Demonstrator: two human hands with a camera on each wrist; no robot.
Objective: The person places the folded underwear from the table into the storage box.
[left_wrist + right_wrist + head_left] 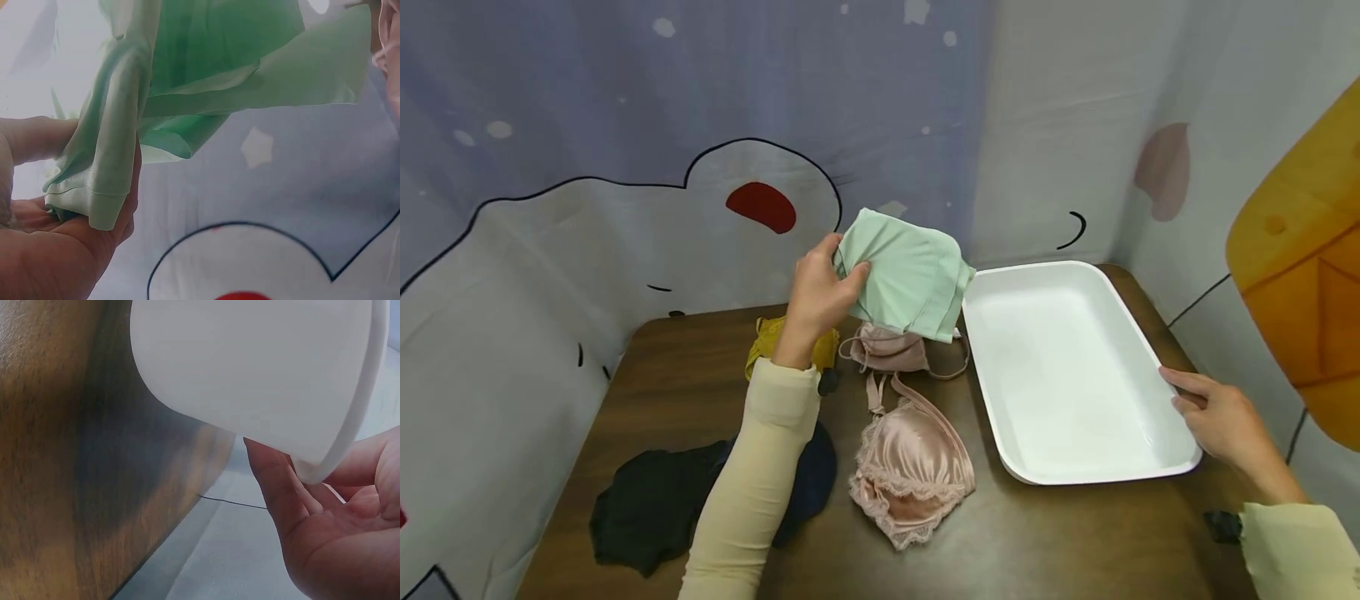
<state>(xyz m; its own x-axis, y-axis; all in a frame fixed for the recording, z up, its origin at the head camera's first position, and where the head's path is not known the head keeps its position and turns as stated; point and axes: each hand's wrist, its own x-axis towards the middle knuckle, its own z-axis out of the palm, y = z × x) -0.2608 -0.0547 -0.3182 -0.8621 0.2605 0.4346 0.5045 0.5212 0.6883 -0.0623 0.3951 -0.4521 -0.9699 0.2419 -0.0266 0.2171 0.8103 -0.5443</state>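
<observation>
Head view shows one pale green cloth [910, 275] in the air above the worktop's far edge, its left side clamped between the thumb and fingers of the left hand [822, 293]. The folded cloth runs roughly left to right, its free end pointing right and sloping slightly down beside the far left corner of one white tray [1075, 375]. That tray sits along the worktop's right edge, long axis running from far to near with a slight slant; the right hand [1223, 417] has its fingers clamped on the right rim. Five more garments lie on the worktop [887, 575]: one yellow piece [767, 340] and one dusty pink strappy piece [887, 348] near the far edge, one satin pink bra [917, 454] in the middle, and one dark green piece [647, 504] and one navy piece [811, 487] toward the left edge, the sleeve partly covering the navy one. The surface is brown wood grain; a printed curtain [887, 108] hangs behind, grey-blue and white with cartoon outlines.
</observation>
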